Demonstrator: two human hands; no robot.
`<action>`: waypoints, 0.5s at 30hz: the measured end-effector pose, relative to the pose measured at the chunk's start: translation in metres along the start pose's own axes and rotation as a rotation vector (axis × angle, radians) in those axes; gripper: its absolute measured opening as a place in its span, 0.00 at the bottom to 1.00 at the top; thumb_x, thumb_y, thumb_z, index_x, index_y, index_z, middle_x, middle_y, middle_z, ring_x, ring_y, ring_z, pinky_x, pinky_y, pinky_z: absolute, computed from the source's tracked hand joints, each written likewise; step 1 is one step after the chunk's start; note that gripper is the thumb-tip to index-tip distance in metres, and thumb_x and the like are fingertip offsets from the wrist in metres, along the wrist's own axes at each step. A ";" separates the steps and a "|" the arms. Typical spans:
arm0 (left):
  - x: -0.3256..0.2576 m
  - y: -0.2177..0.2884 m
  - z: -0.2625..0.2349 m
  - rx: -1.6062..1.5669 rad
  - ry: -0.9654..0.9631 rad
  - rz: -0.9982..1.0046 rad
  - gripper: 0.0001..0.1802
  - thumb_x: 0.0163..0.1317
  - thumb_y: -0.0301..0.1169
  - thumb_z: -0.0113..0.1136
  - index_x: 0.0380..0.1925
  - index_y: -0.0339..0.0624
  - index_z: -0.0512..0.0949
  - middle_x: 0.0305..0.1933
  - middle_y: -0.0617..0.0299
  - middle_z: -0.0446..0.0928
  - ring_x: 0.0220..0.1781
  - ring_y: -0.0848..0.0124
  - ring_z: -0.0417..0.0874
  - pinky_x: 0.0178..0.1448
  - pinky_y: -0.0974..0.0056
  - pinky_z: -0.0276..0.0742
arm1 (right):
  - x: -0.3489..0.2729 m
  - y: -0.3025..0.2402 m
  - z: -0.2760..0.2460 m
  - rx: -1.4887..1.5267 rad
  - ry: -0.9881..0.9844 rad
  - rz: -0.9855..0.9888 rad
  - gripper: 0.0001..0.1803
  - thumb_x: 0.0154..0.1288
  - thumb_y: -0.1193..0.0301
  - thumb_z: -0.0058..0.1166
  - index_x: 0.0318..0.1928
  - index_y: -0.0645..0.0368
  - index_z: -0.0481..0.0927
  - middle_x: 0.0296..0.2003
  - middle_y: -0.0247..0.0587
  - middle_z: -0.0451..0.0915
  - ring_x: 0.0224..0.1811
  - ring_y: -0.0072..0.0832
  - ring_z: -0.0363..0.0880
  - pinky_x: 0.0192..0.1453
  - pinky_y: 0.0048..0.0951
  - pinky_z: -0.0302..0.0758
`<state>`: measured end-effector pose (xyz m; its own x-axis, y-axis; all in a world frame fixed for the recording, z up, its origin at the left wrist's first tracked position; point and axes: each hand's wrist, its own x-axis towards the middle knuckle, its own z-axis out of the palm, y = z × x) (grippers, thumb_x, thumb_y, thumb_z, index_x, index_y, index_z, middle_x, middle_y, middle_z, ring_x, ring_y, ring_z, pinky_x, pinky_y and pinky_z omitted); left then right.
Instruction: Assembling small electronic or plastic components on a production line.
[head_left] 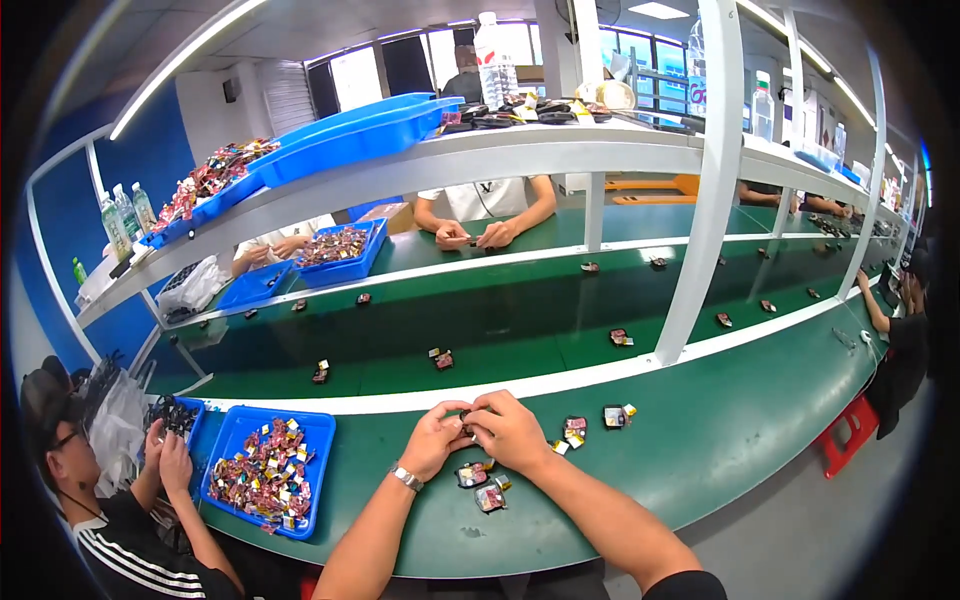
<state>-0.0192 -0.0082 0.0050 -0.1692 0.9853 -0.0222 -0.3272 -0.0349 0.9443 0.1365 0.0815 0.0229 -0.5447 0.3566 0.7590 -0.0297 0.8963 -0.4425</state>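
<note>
A small dark part (pixel 467 414) is being pinched between the fingertips of the left hand (pixel 436 438) and the right hand (pixel 510 430), both clenched on it just above the green bench (pixel 720 440). A watch (pixel 406 477) is being worn on the left wrist.

Just below the hands, two small packets (pixel 481 484) with red, yellow and dark faces are lying on the bench; more such packets (pixel 590 422) are lying just to the right of the right hand. To the left, a blue tray (pixel 232 434) is being kept filled with a heap of the same red-and-yellow packets. Single packets (pixel 441 359) are being carried, well apart, on the darker green belt (pixel 520 320) beyond a white strip.

Further blue trays (pixel 340 135) are being stored on the white shelf (pixel 560 150) overhead, one heaped with packets, beside a clear bottle (pixel 495 60). More bottles (pixel 122 215) are standing at the shelf's left end.

At the lower left, a person in a dark striped top (pixel 120 540) is being seen at work; another person (pixel 480 215) is seated across the belt, hands together. The room is being lit by ceiling strips and windows, with blue walls at the left.
</note>
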 end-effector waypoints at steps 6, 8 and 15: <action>-0.001 0.003 0.004 0.007 -0.004 0.004 0.15 0.71 0.22 0.43 0.56 0.35 0.67 0.49 0.54 0.78 0.53 0.67 0.81 0.62 0.60 0.79 | -0.002 -0.003 0.003 -0.100 -0.007 0.036 0.06 0.52 0.76 0.59 0.33 0.57 0.81 0.37 0.34 0.76 0.41 0.34 0.76 0.40 0.34 0.80; -0.001 0.002 0.004 0.008 0.000 0.006 0.15 0.71 0.22 0.43 0.56 0.35 0.67 0.49 0.54 0.78 0.53 0.68 0.81 0.61 0.60 0.80 | -0.003 -0.004 0.003 -0.123 -0.038 0.050 0.09 0.50 0.76 0.63 0.35 0.56 0.82 0.37 0.36 0.77 0.40 0.35 0.76 0.43 0.33 0.78; 0.000 0.000 0.003 0.017 -0.002 0.007 0.15 0.71 0.23 0.43 0.56 0.35 0.67 0.49 0.54 0.78 0.52 0.68 0.81 0.59 0.62 0.81 | -0.007 -0.001 0.009 -0.198 -0.042 0.039 0.08 0.52 0.75 0.62 0.35 0.56 0.82 0.37 0.35 0.77 0.40 0.35 0.76 0.43 0.34 0.78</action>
<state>-0.0167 -0.0081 0.0063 -0.1698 0.9854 -0.0146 -0.3105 -0.0395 0.9498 0.1330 0.0758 0.0136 -0.5770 0.3841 0.7207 0.1550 0.9180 -0.3651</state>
